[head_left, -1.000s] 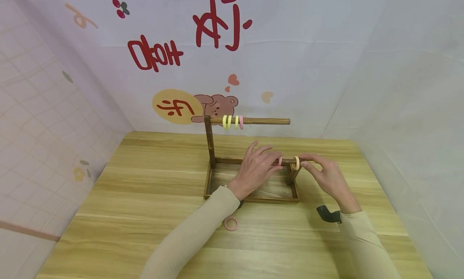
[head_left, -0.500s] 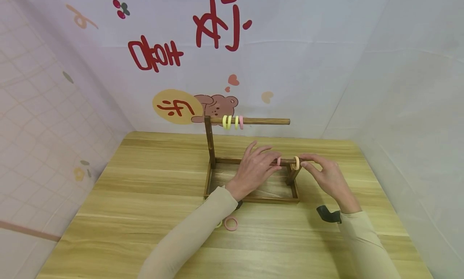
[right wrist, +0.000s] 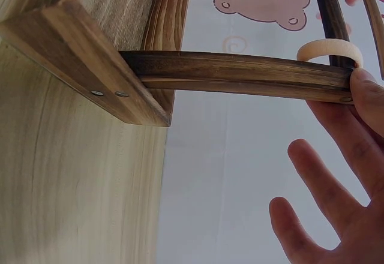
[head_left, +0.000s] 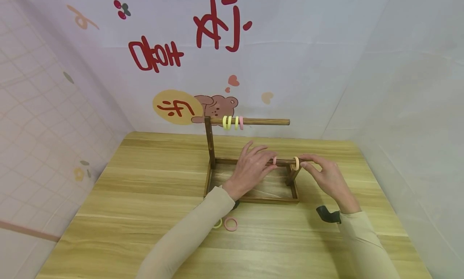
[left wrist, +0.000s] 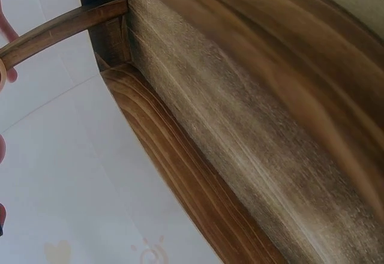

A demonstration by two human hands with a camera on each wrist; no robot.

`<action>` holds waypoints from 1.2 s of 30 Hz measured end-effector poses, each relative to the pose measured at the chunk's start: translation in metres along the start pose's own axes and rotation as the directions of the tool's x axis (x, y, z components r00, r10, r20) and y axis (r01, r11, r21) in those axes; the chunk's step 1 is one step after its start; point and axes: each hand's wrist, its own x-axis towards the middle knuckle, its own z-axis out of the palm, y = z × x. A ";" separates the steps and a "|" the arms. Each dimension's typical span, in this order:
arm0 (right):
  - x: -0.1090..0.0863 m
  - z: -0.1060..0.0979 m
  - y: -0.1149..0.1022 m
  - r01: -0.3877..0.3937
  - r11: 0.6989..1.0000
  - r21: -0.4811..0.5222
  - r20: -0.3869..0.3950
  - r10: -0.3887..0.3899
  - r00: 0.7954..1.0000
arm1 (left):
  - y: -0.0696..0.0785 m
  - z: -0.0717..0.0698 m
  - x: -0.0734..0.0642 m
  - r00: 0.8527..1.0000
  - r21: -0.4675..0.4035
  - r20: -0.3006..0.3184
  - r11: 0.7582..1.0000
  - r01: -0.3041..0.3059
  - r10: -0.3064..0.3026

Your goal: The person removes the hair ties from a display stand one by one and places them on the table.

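Observation:
A dark wooden rack [head_left: 270, 199] with a tray base carries a lower rod [head_left: 284, 162] and an upper rod [head_left: 270, 121]. My left hand [head_left: 249, 170] pinches a pink ring [head_left: 274, 161] threaded on the lower rod. At that rod's right end, my right hand [head_left: 329, 178] pinches the top of the short post [right wrist: 252, 75] between thumb and finger, its other fingers spread. Beside those fingertips a peach ring [right wrist: 330, 49] hangs round the rod. The upper rod bears several yellow rings [head_left: 229, 122] and a pink one [head_left: 241, 123] near its left end.
On the table [head_left: 268, 246], in front of the rack, lie a pink ring [head_left: 230, 230] and a yellow ring [head_left: 219, 225], the yellow one partly under the left sleeve [head_left: 192, 226]. White printed cloth [head_left: 308, 69] rises behind and at both sides.
My left hand has slid the pink ring a little leftward along the lower rod. More of the yellow ring on the table shows. The right hand has stayed put.

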 end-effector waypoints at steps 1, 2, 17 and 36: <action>0.000 0.000 0.000 -0.003 1.000 0.000 0.002 0.003 1.000 | 0.000 0.000 0.000 1.000 0.005 -0.001 1.000 0.001 -0.001; 0.000 0.000 0.000 -0.006 1.000 0.000 0.004 0.006 1.000 | -0.001 0.000 -0.001 1.000 0.008 -0.002 1.000 0.003 -0.003; -0.001 0.000 0.000 -0.015 1.000 -0.010 0.007 0.015 1.000 | -0.007 -0.005 -0.005 1.000 -0.035 -0.003 0.999 0.011 -0.011; -0.001 0.000 0.000 -0.014 1.000 -0.014 0.002 0.014 1.000 | -0.015 -0.006 -0.010 0.990 -0.407 0.118 0.906 0.114 -0.071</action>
